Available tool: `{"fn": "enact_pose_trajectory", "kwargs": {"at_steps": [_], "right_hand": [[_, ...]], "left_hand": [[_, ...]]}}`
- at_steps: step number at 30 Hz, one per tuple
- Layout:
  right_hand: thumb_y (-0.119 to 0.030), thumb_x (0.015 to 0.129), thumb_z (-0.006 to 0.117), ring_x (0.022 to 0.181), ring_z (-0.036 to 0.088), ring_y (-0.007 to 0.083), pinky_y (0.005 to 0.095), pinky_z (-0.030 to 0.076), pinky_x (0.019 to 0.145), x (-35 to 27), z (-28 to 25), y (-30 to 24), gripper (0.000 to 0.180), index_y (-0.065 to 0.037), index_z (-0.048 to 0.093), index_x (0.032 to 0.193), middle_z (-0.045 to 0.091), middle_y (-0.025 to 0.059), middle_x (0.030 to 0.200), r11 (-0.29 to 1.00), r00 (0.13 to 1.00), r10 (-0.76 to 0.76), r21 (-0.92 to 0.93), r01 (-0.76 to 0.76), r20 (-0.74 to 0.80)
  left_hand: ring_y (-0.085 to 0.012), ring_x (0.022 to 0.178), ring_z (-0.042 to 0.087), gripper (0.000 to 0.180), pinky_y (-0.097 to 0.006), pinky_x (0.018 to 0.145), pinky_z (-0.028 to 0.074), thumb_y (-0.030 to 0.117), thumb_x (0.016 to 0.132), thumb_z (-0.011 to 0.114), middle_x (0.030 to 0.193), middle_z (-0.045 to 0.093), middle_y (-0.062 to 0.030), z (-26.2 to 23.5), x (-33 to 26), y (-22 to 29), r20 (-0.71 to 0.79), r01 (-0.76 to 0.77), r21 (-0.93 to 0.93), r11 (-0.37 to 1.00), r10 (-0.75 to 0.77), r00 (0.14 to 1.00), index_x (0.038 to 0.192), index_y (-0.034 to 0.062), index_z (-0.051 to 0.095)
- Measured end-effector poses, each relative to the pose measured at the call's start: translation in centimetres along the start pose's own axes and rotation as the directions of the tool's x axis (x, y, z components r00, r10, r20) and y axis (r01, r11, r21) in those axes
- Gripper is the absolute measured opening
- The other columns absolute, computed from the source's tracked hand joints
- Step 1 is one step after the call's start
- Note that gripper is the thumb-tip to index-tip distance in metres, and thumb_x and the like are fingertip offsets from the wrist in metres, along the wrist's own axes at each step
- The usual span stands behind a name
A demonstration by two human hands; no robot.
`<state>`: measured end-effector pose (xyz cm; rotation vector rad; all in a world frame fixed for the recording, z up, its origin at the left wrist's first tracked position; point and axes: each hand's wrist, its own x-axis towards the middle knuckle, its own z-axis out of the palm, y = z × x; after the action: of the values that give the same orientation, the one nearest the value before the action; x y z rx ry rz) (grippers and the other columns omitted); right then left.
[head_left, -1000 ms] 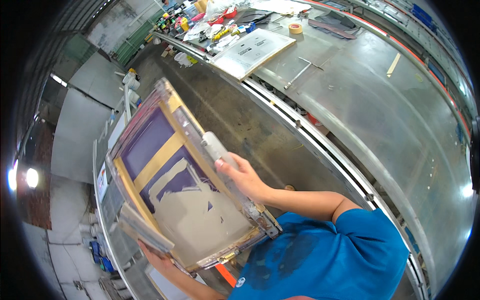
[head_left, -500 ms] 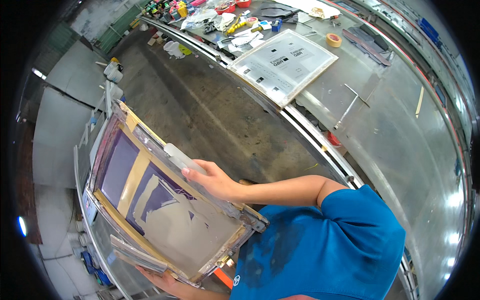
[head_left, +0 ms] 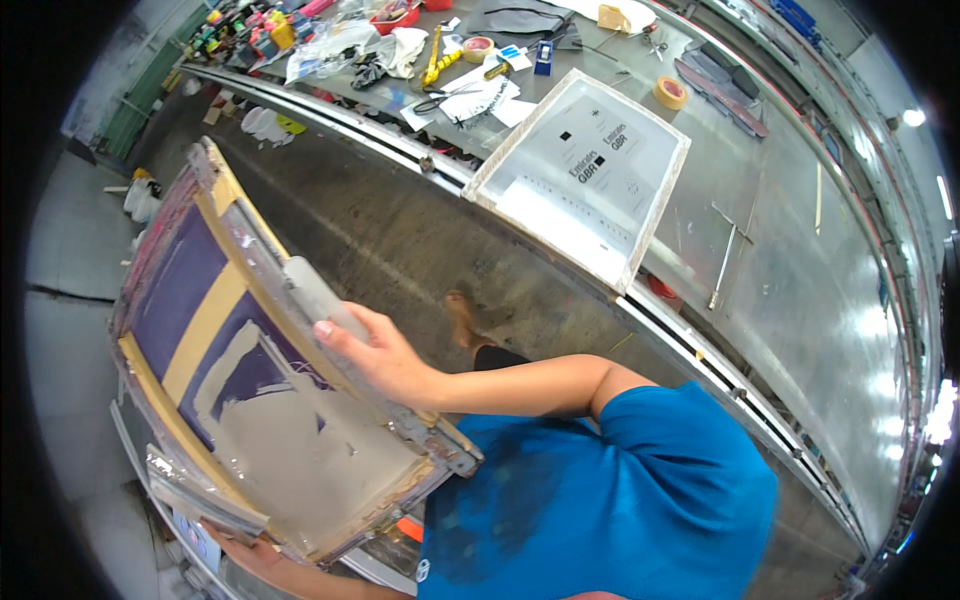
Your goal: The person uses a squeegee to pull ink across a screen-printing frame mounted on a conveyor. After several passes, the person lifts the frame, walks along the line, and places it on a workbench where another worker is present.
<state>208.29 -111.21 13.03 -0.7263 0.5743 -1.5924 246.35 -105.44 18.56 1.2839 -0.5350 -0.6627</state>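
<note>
I carry a screen printing frame (head_left: 186, 240) tilted in front of me. Its purple mesh (head_left: 178, 285) is crossed by tan tape, and thick grey ink (head_left: 300, 450) covers the near part. My right hand (head_left: 375, 355) is closed on the frame's upper long side, with a pale translucent bar (head_left: 325, 292) under its thumb. On the opposite side my left hand (head_left: 245, 555) grips the frame's edge from beneath, its fingers partly hidden. Beside that hand, a metal-edged strip, perhaps a squeegee (head_left: 200, 490), lies along the rim.
Across the aisle runs a long metal-topped table (head_left: 790, 290). On it lie another framed screen (head_left: 590, 180) with dark print, a tape roll (head_left: 670, 92), a metal T-shaped tool (head_left: 724, 265), cloths and several ink bottles (head_left: 265, 35). A bare foot (head_left: 462, 318) shows on the floor.
The view has turned, so the frame and both hands sit farther left and the table shows more fully. A bare foot has come into sight. Both hands keep their hold.
</note>
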Motion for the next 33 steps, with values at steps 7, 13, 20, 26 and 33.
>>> {"fn": "enact_pose_trajectory", "kwargs": {"at_steps": [7,13,20,26,33], "right_hand": [[-0.040,0.102,0.057,0.117,0.050,0.0150,0.0303,0.042,0.099,6.9,4.4,2.3,0.048,0.001,0.057,0.127,0.055,0.0080,0.121,0.985,0.986,-0.116,-0.117,0.130,0.121],[-0.041,0.102,0.053,0.109,0.052,0.0219,0.0352,0.043,0.096,8.4,7.4,0.8,0.045,0.003,0.063,0.107,0.053,0.0123,0.107,0.994,0.986,0.027,-0.110,-0.009,0.166],[-0.042,0.102,0.052,0.106,0.056,0.0255,0.0377,0.046,0.092,11.2,8.7,2.2,0.050,0.006,0.064,0.099,0.056,0.0150,0.111,0.980,0.989,0.010,-0.197,0.019,0.148],[-0.043,0.101,0.055,0.106,0.057,0.0186,0.0344,0.047,0.092,15.0,7.9,0.7,0.049,0.004,0.065,0.110,0.060,0.0106,0.112,0.992,0.985,0.022,-0.130,0.000,0.169],[-0.041,0.103,0.053,0.114,0.054,0.0192,0.0323,0.042,0.099,16.8,7.1,0.0,0.050,0.007,0.064,0.112,0.055,0.0118,0.122,1.000,0.997,0.018,-0.012,-0.017,0.081]], "left_hand": [[-0.0308,0.145,0.032,0.057,-0.046,0.121,0.024,0.037,0.102,0.051,0.161,0.029,-0.0127,-3.0,8.0,-0.2,0.015,-0.309,0.110,0.945,0.309,0.951,0.152,0.0130,0.040],[-0.0332,0.140,0.040,0.065,-0.048,0.117,0.032,0.041,0.097,0.059,0.157,0.034,-0.0145,-3.8,7.8,0.2,-0.153,-0.109,0.029,0.994,0.112,0.982,0.150,0.0083,0.041],[-0.0340,0.139,0.041,0.070,-0.050,0.114,0.036,0.045,0.096,0.061,0.156,0.037,-0.0149,-6.8,8.9,1.2,-0.180,-0.020,-0.039,0.999,0.013,0.984,0.150,0.0061,0.040],[-0.0314,0.132,0.049,0.066,-0.043,0.109,0.045,0.025,0.091,0.069,0.152,0.042,-0.0150,2.1,7.1,2.5,-0.146,-0.283,0.209,0.936,0.316,0.937,0.149,0.0076,0.041],[-0.0284,0.138,0.043,0.060,-0.039,0.115,0.037,0.027,0.100,0.058,0.155,0.037,-0.0152,9.2,10.0,4.9,-0.046,-0.174,-0.039,0.984,0.172,0.984,0.151,0.0030,0.035]]}}
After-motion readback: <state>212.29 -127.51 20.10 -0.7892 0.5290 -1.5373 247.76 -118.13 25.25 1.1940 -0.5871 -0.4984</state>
